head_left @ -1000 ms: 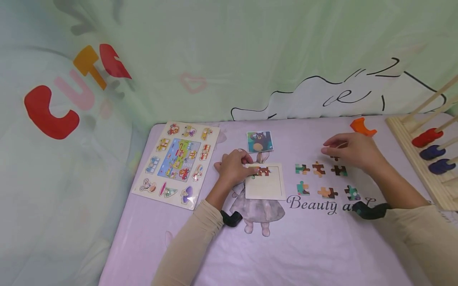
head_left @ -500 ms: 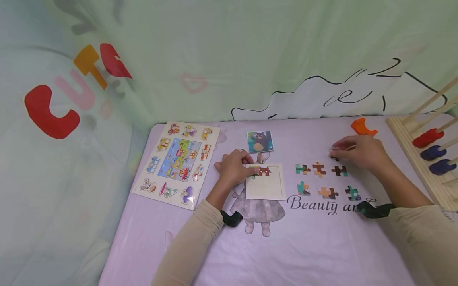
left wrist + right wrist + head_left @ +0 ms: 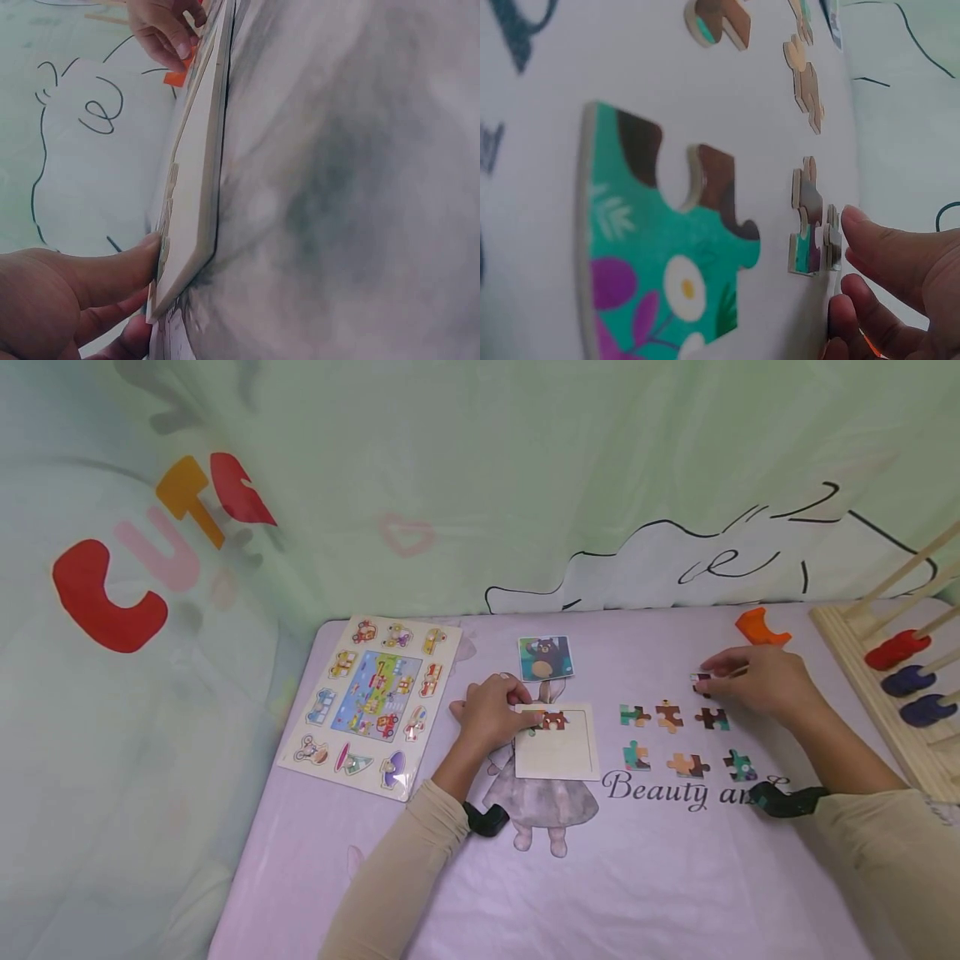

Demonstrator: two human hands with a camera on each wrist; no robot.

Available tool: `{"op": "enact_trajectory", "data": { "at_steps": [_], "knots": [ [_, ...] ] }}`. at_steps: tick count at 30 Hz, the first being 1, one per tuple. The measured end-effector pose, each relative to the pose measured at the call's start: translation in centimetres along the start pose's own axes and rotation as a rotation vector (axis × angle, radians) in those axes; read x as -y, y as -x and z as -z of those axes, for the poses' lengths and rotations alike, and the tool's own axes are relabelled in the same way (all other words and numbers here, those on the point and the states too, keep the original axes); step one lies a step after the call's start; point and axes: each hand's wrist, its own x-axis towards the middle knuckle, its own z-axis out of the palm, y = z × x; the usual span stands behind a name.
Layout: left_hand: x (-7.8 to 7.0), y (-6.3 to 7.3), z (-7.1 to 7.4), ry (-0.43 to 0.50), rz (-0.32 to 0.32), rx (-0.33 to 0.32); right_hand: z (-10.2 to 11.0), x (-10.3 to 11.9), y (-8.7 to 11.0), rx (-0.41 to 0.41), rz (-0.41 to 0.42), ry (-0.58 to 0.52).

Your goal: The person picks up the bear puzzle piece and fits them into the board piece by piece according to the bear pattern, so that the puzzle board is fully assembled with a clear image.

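My left hand (image 3: 491,712) grips the upper left corner of a square wooden puzzle board (image 3: 557,758). In the left wrist view its thumb lies on top, with fingers at the edge. Fitted bear-face puzzle pieces (image 3: 553,720) line the board's top row, partly under the thumb. My right hand (image 3: 761,681) pinches a small dark jigsaw piece (image 3: 701,684) between thumb and fingers, close to the table. In the right wrist view, that piece (image 3: 833,244) sits by the thumb tip. Several loose jigsaw pieces (image 3: 669,715) lie in two rows below it, including a green flowered one (image 3: 660,277).
A bear picture card (image 3: 545,657) lies behind the board. To the left is a vehicle peg puzzle (image 3: 375,706). An orange curved piece (image 3: 762,627) and a wooden bead frame (image 3: 873,693) stand at the right. Fabric walls (image 3: 450,485) border the table.
My right hand has moved slightly right and down, and its fingers have closed on the dark jigsaw piece, which now shows more. The left hand has stayed on the board.
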Motion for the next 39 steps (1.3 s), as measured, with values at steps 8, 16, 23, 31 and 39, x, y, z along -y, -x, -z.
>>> {"op": "enact_trajectory", "data": {
  "at_steps": [8,16,23,31,39],
  "knots": [
    [0.03,-0.02,-0.10,0.000,-0.006,-0.003,-0.04,-0.21,-0.01,0.006,0.013,0.014],
    [0.06,-0.09,-0.07,0.005,-0.006,0.001,-0.07,-0.16,0.04,-0.003,0.026,0.015],
    [-0.03,-0.04,0.05,0.003,0.000,0.006,-0.09,-0.21,-0.01,-0.003,0.027,0.008],
    [-0.06,-0.08,0.04,-0.003,-0.002,0.006,-0.16,-0.18,0.03,-0.008,0.013,-0.016],
    [0.03,-0.07,-0.02,-0.004,-0.003,0.003,-0.24,-0.04,0.23,-0.024,0.025,-0.026]
  ]
}}
